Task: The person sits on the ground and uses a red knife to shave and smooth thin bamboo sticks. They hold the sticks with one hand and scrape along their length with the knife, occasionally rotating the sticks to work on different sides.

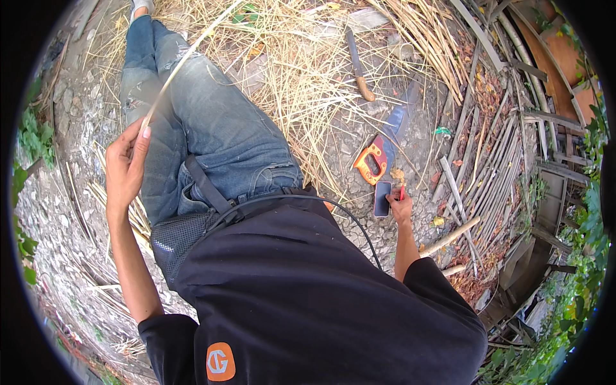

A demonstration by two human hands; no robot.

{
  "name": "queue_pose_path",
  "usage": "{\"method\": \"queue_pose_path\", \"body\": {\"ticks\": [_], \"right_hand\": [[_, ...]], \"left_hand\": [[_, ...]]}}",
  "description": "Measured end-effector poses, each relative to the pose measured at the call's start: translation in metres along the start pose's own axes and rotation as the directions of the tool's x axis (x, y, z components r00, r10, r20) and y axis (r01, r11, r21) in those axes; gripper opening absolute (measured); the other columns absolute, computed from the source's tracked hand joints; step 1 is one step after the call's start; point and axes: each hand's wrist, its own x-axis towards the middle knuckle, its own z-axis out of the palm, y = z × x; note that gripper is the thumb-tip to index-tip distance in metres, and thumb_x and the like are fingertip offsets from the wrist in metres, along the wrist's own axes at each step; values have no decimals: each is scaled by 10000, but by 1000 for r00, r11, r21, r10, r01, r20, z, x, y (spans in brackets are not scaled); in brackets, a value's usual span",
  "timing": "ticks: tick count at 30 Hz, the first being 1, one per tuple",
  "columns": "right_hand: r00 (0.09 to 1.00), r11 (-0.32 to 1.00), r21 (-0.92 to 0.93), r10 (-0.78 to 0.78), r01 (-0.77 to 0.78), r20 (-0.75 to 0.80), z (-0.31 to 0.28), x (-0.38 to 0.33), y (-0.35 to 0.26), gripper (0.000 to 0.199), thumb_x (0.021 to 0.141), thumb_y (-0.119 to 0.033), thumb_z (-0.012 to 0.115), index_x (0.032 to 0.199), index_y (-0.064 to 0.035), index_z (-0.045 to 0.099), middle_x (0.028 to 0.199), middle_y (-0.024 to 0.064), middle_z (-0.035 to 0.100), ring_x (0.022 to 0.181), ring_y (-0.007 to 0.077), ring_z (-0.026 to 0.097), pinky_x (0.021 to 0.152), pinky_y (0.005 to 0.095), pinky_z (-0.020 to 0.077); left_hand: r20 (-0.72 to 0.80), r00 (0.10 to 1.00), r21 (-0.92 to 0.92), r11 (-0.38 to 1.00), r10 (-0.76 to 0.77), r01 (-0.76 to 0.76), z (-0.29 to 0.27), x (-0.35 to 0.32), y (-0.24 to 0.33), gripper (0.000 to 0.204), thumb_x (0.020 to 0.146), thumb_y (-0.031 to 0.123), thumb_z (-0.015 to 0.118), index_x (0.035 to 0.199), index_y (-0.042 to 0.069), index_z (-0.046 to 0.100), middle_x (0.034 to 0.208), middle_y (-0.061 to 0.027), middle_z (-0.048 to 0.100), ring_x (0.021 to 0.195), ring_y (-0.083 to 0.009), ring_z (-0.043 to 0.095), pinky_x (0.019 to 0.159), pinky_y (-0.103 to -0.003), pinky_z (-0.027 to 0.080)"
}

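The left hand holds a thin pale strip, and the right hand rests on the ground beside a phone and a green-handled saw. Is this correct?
Not quite. In the head view the saw has an orange handle, not green. The rest holds: the left hand holds a thin pale strip, and the right hand rests on the ground beside a phone.

The right hand point(402, 206) covers most of a small red thing point(402, 192), too hidden to identify.
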Motion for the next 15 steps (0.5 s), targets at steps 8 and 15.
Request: {"method": "queue_pose_path", "body": {"ticks": [8,15], "right_hand": [[999,999,-8,44,-44,-31,1,-4,-10,331,812,-137,835,1086,20,735,847,61,751,774,120,693,739,275,552],[998,996,59,63,-61,-29,4,-2,-7,292,831,-156,830,1049,17,740,813,26,729,736,110,661,716,283,542]], "left_hand": [[-13,999,-3,1000,31,-31,1,1,-5,343,1106,245,580,1365,47,685,747,101,420,653,-28,344,585,-224,243],[-16,1000,-16,1000,24,-24,3,-1,-4,345,1104,245,584,1372,51,681,747,103,410,651,-27,339,584,-224,242]]}}
